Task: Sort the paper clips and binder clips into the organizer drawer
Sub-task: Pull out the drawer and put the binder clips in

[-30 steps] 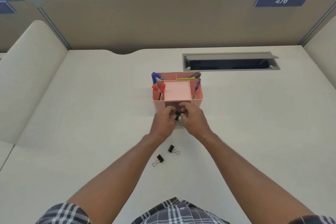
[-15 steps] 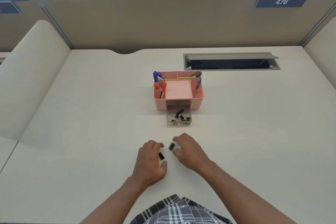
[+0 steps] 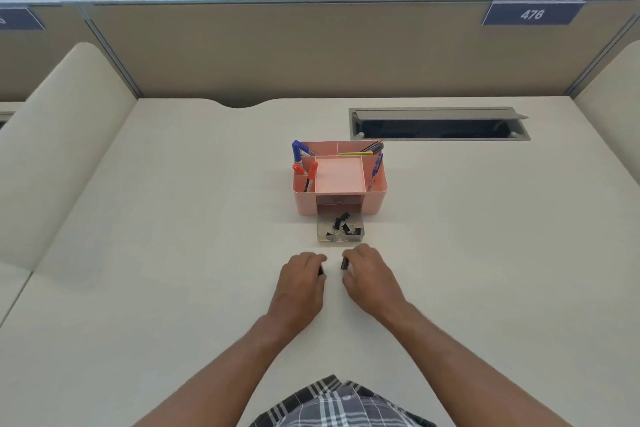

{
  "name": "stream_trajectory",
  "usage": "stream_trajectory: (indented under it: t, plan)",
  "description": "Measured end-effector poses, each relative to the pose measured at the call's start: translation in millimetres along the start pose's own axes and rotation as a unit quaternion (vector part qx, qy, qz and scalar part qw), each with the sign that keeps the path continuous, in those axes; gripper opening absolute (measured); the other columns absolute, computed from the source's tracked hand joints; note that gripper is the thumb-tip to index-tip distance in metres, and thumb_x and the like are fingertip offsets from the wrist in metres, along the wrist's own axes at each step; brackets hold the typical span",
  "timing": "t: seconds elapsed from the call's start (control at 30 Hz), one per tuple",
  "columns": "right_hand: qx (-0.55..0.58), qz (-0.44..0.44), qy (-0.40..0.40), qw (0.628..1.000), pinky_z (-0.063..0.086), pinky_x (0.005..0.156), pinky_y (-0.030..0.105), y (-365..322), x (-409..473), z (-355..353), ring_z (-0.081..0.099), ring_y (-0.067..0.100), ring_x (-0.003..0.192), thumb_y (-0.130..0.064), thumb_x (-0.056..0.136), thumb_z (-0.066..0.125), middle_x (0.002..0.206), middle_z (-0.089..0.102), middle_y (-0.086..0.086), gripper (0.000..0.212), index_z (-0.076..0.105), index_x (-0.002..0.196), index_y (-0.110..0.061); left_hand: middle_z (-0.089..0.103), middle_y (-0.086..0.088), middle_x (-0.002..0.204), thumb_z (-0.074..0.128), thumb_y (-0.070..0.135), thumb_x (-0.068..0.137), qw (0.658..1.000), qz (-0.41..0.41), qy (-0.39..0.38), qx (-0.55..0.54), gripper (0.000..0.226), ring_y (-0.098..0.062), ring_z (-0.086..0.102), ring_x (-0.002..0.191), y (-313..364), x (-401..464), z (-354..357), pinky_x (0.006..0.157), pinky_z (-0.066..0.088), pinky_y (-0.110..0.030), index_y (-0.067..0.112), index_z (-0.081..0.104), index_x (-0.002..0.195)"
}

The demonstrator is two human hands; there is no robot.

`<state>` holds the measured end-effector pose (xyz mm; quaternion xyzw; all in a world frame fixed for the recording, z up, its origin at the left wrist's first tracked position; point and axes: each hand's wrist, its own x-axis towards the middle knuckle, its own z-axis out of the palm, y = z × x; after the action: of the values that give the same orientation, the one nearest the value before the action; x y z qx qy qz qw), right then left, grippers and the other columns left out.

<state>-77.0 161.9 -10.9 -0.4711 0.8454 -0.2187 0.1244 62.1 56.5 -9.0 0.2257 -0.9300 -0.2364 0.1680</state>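
Observation:
A pink desk organizer (image 3: 375,199) stands mid-desk with its clear drawer (image 3: 340,238) pulled out toward me. Several black binder clips (image 3: 341,225) lie inside the drawer. Just in front of the drawer, my left hand (image 3: 300,282) pinches a black binder clip (image 3: 321,270) at its fingertips. My right hand (image 3: 369,276) pinches another black binder clip (image 3: 344,263). Both clips are mostly hidden by the fingers. No paper clips are visible.
Pens and markers (image 3: 304,166) stand in the organizer's side and rear compartments. An open cable tray (image 3: 438,123) is set into the desk at the back right. A beige partition (image 3: 311,48) closes the far edge, with padded dividers at both sides.
A second ago both hands were at the drawer, then pulled back to two clips on the desk. Now each hand has picked one up and moved forward toward the drawer.

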Motion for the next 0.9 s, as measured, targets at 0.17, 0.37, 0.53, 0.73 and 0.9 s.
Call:
stream_trajectory:
  t: [0.17, 0.37, 0.53, 0.73, 0.9]
  plan:
    - [0.041, 0.008, 0.091, 0.995, 0.05, 0.081, 0.037, -5.0, 42.5, -39.1, 0.054, 0.026, 0.097, -0.009, 0.086, 0.059, 0.106, 0.062, 0.006, 0.026, 0.064, 0.111, -0.012, 0.065, -0.006, 0.107, 0.068, -0.004, 0.079, 0.999, 0.019, 0.038, -0.035, 0.04, -0.026, 0.058, 0.096, 13.5, 60.8, -12.2, 0.085, 0.05, -0.036, 0.007, 0.06, 0.117]
    - [0.019, 0.037, 0.024, 0.999, 0.05, 0.061, 0.032, -12.4, 83.2, -53.7, 0.06, 0.024, 0.082, -0.012, 0.088, 0.055, 0.099, 0.066, 0.003, 0.017, 0.069, 0.096, -0.016, 0.067, -0.006, 0.105, 0.066, -0.002, 0.084, 0.999, 0.022, 0.006, -0.029, 0.026, -0.019, 0.058, 0.09, 13.9, 105.7, -11.5, 0.077, 0.057, -0.033, 0.013, 0.064, 0.106]
    - [0.062, 0.043, 0.016, 0.997, 0.054, 0.072, 0.035, -9.1, 85.2, -50.5, 0.06, 0.023, 0.087, -0.009, 0.087, 0.052, 0.106, 0.067, 0.003, 0.022, 0.069, 0.102, -0.014, 0.063, -0.003, 0.119, 0.061, -0.003, 0.088, 0.998, 0.009, -0.004, -0.055, 0.034, -0.018, 0.06, 0.101, 5.3, 104.2, -6.1, 0.088, 0.056, -0.031, 0.016, 0.059, 0.116]
    - [0.192, 0.185, 0.104, 0.958, 0.042, 0.077, 0.024, 31.0, 58.4, -48.2, 0.058, 0.017, 0.091, -0.004, 0.086, 0.053, 0.104, 0.061, -0.004, 0.035, 0.06, 0.118, -0.018, 0.047, -0.003, 0.128, 0.062, -0.002, 0.078, 0.98, -0.141, 0.066, -0.125, 0.061, -0.022, 0.049, 0.117, -19.9, 72.7, -3.5, 0.1, 0.047, -0.043, 0.013, 0.042, 0.133]
    - [0.264, 0.219, -0.029, 0.939, 0.041, 0.103, 0.032, 52.7, 47.7, -39.9, 0.042, 0.017, 0.131, -0.021, 0.078, 0.079, 0.153, 0.028, -0.002, 0.104, 0.008, 0.154, -0.023, 0.011, 0.007, 0.158, 0.076, 0.029, 0.08, 0.954, -0.232, -0.056, -0.18, 0.102, -0.017, 0.018, 0.145, -38.2, 64.0, 4.2, 0.119, 0.026, -0.04, 0.031, 0.002, 0.151]
